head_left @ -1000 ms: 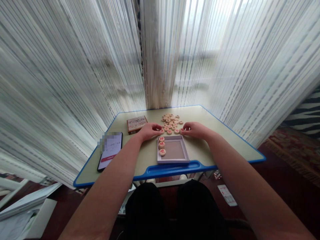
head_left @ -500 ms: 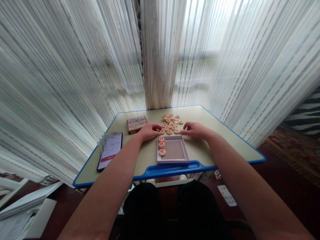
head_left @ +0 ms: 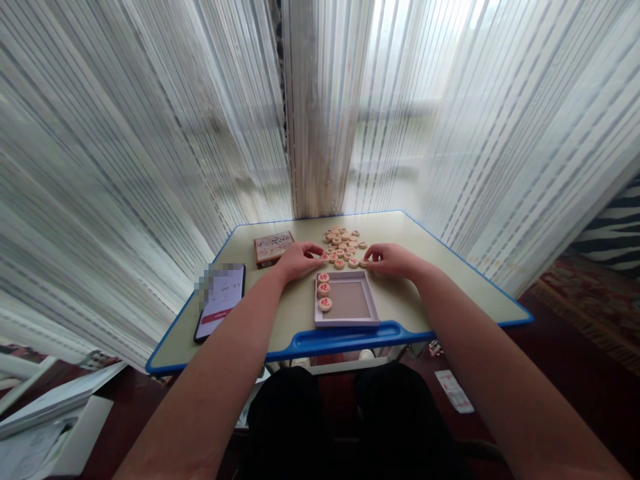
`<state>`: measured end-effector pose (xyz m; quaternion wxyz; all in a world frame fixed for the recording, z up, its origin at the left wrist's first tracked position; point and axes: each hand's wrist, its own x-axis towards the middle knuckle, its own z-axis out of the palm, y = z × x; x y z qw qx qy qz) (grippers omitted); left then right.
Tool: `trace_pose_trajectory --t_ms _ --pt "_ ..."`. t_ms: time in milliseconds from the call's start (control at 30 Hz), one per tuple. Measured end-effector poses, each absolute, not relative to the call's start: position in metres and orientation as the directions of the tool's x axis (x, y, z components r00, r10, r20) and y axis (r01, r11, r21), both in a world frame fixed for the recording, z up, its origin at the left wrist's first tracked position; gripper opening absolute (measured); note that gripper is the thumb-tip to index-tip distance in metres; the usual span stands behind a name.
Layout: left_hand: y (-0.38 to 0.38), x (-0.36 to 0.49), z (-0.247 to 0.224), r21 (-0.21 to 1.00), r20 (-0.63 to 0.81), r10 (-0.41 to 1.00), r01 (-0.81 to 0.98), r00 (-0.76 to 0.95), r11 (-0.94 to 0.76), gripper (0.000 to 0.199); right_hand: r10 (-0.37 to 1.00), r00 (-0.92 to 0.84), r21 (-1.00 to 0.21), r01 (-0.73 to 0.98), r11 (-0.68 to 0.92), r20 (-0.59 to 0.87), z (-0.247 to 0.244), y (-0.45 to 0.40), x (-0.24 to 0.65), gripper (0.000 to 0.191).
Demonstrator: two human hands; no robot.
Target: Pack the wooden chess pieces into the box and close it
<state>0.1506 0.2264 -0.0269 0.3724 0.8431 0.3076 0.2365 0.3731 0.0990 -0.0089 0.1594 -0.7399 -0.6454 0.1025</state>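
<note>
Chinese chess pieces, round and wooden, lie in a loose pile [head_left: 345,239] on the table behind a shallow open box tray [head_left: 374,303]. My left hand [head_left: 299,260] is closed with thumb and fingers at a red-marked piece [head_left: 325,258] on the pile's near left side. On the opposite side, my right hand [head_left: 387,259] pinches another piece [head_left: 364,263], its face partly covered by the fingertips. Between the hands, red-marked pieces form a rough front row. Inside the tray, three red-marked pieces [head_left: 325,291] stand in a column along the left wall.
A printed box [head_left: 273,245] sits behind my left wrist. A phone [head_left: 220,303] with a timer on its screen lies at the table's left. The small table [head_left: 440,293] has a blue rim with a groove in front. Striped curtains [head_left: 320,133] hang behind it.
The piece at my left fingers has shifted up slightly and its mark shows more. My right fingers have closed over the piece at the right end, which now shows more clearly.
</note>
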Motion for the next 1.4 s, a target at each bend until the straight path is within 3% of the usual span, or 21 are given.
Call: trace_pose_trajectory --t_ms 100,200,267,333,467,800,1400 --pt "0.225 0.151 -0.026 0.781 0.203 0.706 0.323 0.679 -0.535 0.041 0.974 0.170 -0.383 0.918 -0.102 0.149 -0.005 0.098 0.371 0.026" --pt "0.226 0.152 -0.027 0.788 0.210 0.709 0.314 0.673 -0.530 0.042 0.953 0.169 -0.489 0.872 -0.025 0.252 0.000 0.095 0.359 0.029" --pt "0.229 0.154 -0.029 0.775 0.200 0.696 0.323 0.690 -0.543 0.041 0.955 0.085 -0.597 0.795 0.106 0.283 0.002 0.092 0.344 0.032" --pt "0.230 0.156 -0.032 0.757 0.191 0.691 0.344 0.697 -0.556 0.039 0.943 -0.074 -0.626 0.731 0.273 0.324 0.002 0.088 0.326 0.029" --pt "0.231 0.157 -0.033 0.760 0.171 0.690 0.352 0.703 -0.547 0.034 0.911 -0.294 -0.551 0.728 0.409 0.288 -0.002 0.082 0.298 0.025" --pt "0.229 0.158 -0.029 0.759 0.136 0.675 0.362 0.725 -0.542 0.027 0.870 -0.407 -0.327 0.812 0.484 0.278 -0.002 0.076 0.287 0.021" --pt "0.232 0.159 -0.033 0.772 0.132 0.663 0.343 0.737 -0.535 0.029 0.893 -0.411 -0.331 0.830 0.450 0.183 -0.002 0.078 0.289 0.007"
